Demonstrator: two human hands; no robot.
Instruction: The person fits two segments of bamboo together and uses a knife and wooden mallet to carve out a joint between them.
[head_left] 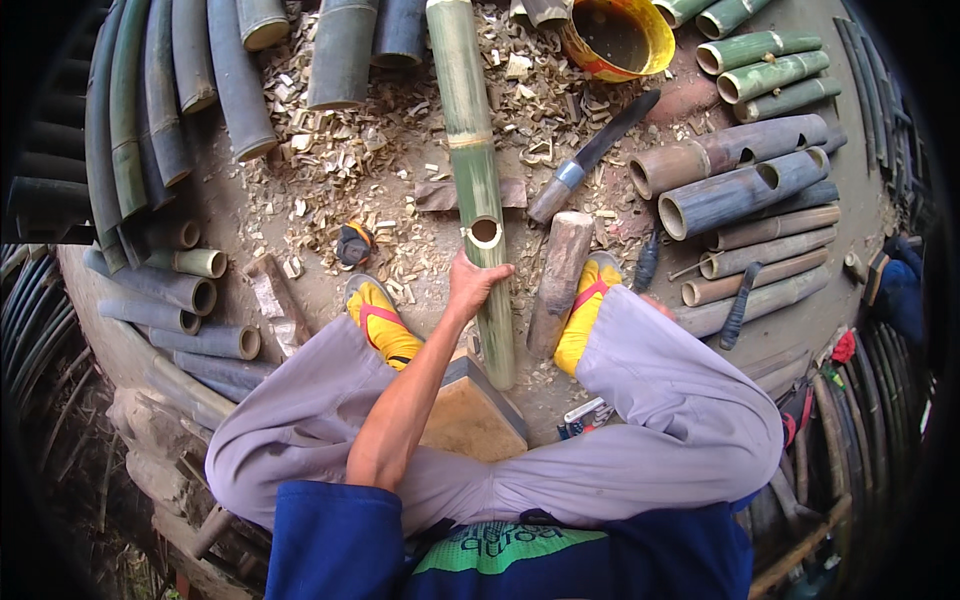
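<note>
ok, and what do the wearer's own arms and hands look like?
Left hand: bare, no glove or visible ring. Left forearm: bare too, no watch or band visible, up to a plain blue short sleeve. No cables visible. Right arm and right hand can't be clearly made out.

Left forearm (408, 415) bare and outstretched, left hand (476, 284) curled in a grip (thumb spread rightward)

Bamboo pole (478, 185): near end between 2 feet (375, 318). Knife (602, 146): right of pole, beyond wooden billet (561, 278). Bucket (655, 55): far right, beyond knife.
</note>
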